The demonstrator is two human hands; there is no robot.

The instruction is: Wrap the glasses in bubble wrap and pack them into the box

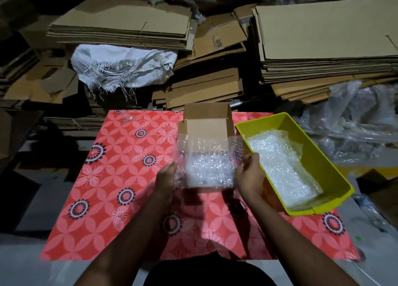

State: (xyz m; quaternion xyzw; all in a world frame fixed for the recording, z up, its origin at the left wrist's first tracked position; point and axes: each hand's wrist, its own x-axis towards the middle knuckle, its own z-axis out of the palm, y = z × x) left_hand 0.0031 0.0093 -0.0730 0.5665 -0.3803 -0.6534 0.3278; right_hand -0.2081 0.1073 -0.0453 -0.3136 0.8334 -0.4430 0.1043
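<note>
A bubble-wrap bundle (210, 169) is held up above the red floral cloth, just in front of the open cardboard box (207, 125). My left hand (167, 179) grips the bundle's left end and my right hand (249, 173) pinches its right end. A loose flap of wrap rises from the bundle and partly veils the box's front wall. What is inside the wrap does not show. At the cloth's far left lies something small and clear, a glass (127, 118), too blurred to make out.
A yellow-green plastic bin (331, 163) at the right holds more bubble wrap (282, 165). The red floral cloth (103, 199) covers the table. Stacks of flat cardboard, a white woven sack (120, 68) and clear plastic sheeting (353, 124) crowd the space behind.
</note>
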